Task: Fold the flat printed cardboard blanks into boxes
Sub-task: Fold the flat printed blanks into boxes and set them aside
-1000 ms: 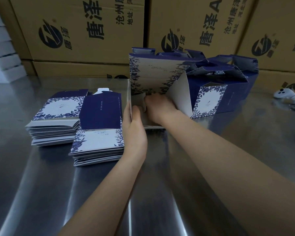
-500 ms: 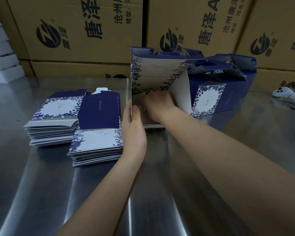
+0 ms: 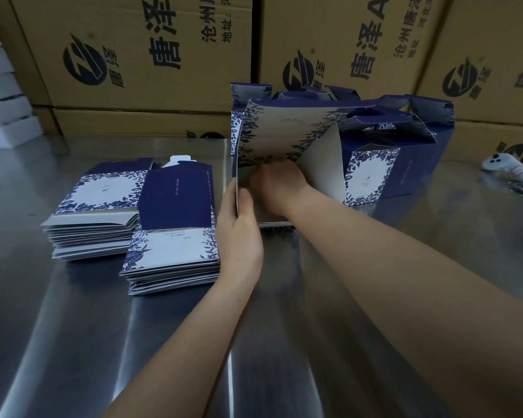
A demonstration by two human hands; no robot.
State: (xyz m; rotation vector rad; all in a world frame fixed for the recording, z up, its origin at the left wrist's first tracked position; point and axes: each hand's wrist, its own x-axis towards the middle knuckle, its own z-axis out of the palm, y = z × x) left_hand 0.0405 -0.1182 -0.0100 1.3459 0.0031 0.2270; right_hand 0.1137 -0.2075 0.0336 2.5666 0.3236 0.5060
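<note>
The half-folded box (image 3: pixel 284 137) stood open toward the person between the two hands, on the steel table (image 3: pixel 73 327); its printed far panel was pale with a border of dark-blue leaves and a few lines of small print too fine to read, while its inner walls were plain grey-white; the left hand (image 3: pixel 239 236) gripped the box's left wall, thumb lying inside and fingers wrapped round the outside; the right hand (image 3: pixel 280 184) was pushed into the box's bottom with the knuckles up, its fingers hidden, so whether it held a flap could not be told; just left of the left hand lay a stack of flat blanks (image 3: pixel 175 236), navy above and leaf-bordered white below, and further left a second stack (image 3: pixel 97 206); beyond and to the right of the right hand stood finished boxes (image 3: pixel 405 176), navy with a white floral panel and folded handle tops; far right of them lay a white controller (image 3: pixel 509 168); behind everything rose brown cartons (image 3: pixel 133 55) printed in black with a round logo, "唐泽", "唐泽A", and smaller lines beginning "沧州唐泽" and "地址:".
</note>
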